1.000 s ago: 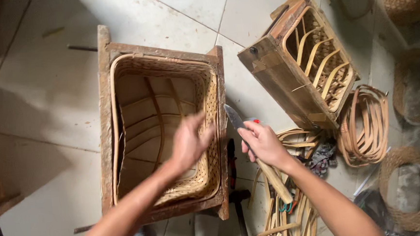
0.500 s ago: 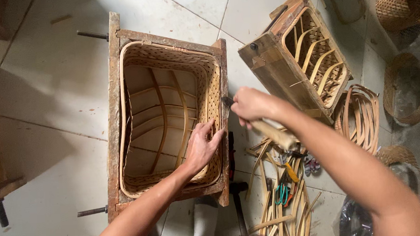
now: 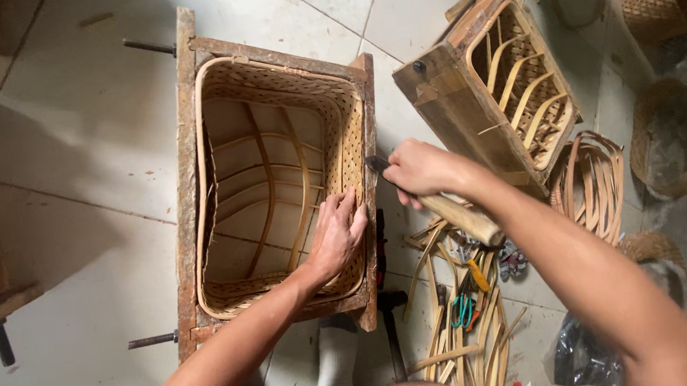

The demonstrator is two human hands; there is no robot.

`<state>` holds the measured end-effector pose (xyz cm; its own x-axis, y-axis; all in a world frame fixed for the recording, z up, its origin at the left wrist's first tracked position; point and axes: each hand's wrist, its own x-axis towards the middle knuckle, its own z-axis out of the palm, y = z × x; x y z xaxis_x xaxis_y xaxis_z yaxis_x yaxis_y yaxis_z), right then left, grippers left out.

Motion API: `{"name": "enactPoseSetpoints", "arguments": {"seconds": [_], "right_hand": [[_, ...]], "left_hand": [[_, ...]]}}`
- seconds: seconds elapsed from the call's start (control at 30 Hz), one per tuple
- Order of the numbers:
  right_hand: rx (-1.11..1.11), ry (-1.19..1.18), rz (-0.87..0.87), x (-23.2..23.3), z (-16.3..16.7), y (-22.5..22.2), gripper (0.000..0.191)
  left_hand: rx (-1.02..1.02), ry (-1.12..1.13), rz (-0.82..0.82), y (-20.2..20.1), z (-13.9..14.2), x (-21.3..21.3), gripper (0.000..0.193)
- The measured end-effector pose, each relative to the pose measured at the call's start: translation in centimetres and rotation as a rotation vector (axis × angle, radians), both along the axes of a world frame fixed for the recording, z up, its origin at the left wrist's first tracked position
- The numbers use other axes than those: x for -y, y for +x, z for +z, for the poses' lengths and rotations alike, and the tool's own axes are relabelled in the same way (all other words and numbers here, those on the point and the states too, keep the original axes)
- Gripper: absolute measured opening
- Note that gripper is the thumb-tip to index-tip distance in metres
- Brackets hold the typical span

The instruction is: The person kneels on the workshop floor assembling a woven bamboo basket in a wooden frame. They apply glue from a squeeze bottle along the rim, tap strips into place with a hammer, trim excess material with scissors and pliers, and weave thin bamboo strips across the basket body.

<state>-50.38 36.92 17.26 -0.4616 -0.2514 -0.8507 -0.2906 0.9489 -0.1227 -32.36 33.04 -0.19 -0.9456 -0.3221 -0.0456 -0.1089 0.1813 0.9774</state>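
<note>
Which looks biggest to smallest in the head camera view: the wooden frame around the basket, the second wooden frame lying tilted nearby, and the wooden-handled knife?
1. wooden frame around the woven basket: largest.
2. tilted second wooden frame: clearly smaller.
3. wooden-handled knife in the right hand: smallest, partly hidden.

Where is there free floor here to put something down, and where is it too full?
Bare tiles lie left of the wooden frame and above it. It is crowded right of the frame: bamboo strips, tools, the second frame, and coiled hoops. The right hand works there.
</note>
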Motion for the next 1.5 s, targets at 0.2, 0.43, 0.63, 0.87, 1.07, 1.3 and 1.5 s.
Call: {"name": "enactPoseSetpoints", "arguments": {"seconds": [0.2, 0.43, 0.63, 0.87, 1.07, 1.3, 1.5], "right_hand": [[0.068, 0.134, -0.060, 2.3, -0.9, -2.0, 0.030], [-0.003, 0.028, -0.016, -0.6, 0.8, 1.7, 0.032], [0.035, 0.128, -0.073, 0.7, 0.2, 1.6, 0.030], [0.080, 0.060, -0.059, 0.6, 1.1, 1.8, 0.031], [0.023, 0.005, -0.079, -1.1, 1.0, 2.7, 0.032], [-0.013, 0.006, -0.017, -2.8, -1.2, 3.3, 0.030], [-0.075, -0.463, -0.351, -8.7, -4.6, 7.3, 0.023]], "left_hand": [[0.094, 0.048, -0.087, -0.3, -0.1, -0.4, 0.053], [0.016, -0.032, -0.008, -0.4, -0.1, -0.5, 0.056], [0.030, 0.022, -0.027, 0.0, -0.2, -0.3, 0.054], [0.018, 0.025, -0.056, 0.0, -0.3, 0.4, 0.055], [-0.022, -0.020, -0.056, 0.0, -0.6, 0.7, 0.058], [0.058, 0.007, -0.119, -0.2, -0.3, 0.9, 0.060], [0.018, 0.009, -0.089, 0.0, -0.5, 1.2, 0.061]]}}
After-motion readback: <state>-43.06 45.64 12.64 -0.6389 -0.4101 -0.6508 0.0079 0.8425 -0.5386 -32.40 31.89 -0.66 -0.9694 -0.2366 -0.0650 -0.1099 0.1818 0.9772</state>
